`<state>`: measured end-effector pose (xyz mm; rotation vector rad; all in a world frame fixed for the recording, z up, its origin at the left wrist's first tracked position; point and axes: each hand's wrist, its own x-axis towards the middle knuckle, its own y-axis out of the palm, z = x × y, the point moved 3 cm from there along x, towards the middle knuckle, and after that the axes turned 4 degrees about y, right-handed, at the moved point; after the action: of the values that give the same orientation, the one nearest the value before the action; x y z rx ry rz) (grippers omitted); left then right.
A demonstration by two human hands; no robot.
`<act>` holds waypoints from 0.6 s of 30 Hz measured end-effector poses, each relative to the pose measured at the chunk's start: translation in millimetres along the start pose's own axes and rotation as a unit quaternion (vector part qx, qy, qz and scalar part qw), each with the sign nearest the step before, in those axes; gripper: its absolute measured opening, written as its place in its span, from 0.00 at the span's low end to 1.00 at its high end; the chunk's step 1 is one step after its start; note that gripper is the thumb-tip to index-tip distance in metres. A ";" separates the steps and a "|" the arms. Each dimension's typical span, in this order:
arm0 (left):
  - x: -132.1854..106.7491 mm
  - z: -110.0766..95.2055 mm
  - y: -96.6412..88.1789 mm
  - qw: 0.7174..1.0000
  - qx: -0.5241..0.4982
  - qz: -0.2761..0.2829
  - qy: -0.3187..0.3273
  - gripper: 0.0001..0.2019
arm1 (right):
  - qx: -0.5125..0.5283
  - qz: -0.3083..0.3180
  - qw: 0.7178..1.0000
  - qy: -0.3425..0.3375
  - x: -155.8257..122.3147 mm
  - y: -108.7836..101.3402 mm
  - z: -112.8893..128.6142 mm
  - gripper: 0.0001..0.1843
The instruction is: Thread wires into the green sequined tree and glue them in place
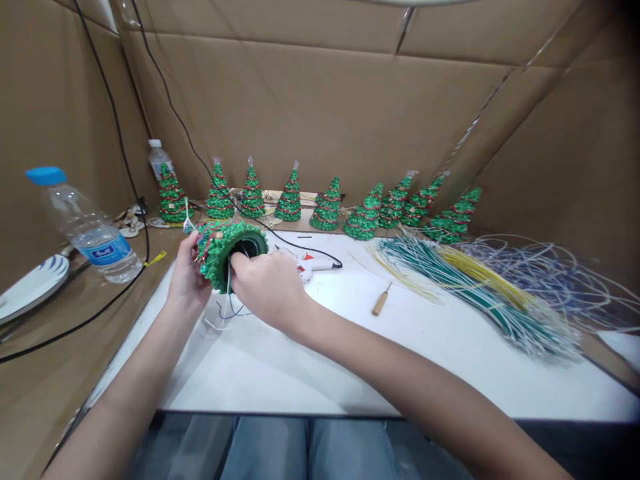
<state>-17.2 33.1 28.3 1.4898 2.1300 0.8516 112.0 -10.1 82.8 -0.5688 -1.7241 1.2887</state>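
Observation:
A small green tinsel Christmas tree (213,263) lies tipped on its side above the table, its hollow base turned toward me. My left hand (187,277) grips it around its far side. My right hand (270,287) reaches to the open base with its fingers pinched at the rim, where thin wires pass between them; the fingertips are partly hidden inside. Loose white and blue wires (230,312) hang from the opening down to the white tabletop (320,360). Just behind my right hand lies a white glue gun (317,264), partly covered.
Several finished-looking trees (327,203) stand along the back. To the right lie bundles of green and yellow wires (465,287) and a tangle of clear ones. A wooden-handled awl (381,301) lies mid-table. Water bottle (100,233), plate (35,287) and black cable (115,113) are left.

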 end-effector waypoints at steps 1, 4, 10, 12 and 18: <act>0.1 -0.4 0.5 1.000 -0.004 0.002 0.004 0.11 | 0.019 -0.015 1.000 0.003 -1.6 -1.7 0.1 0.16; 1.9 -1.3 1.4 1.000 -0.020 0.011 0.018 0.10 | 0.060 -0.022 0.998 0.019 -6.6 -5.9 -1.6 0.15; 5.7 -3.9 4.4 0.998 -0.057 0.024 0.012 0.13 | 0.095 -0.021 0.995 0.028 -23.5 -11.2 -12.6 0.16; 4.0 -5.9 5.2 0.998 -0.061 0.015 0.007 0.13 | 0.105 -0.016 0.994 0.036 -30.9 -12.3 -16.8 0.17; -0.5 -6.9 2.1 1.000 -0.021 0.016 -0.008 0.11 | 0.135 0.006 0.989 0.056 -47.8 -14.7 -25.6 0.18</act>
<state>-20.0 31.4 34.8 1.5075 2.0695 0.8885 160.0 -39.2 80.2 -0.4850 -1.4263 1.4423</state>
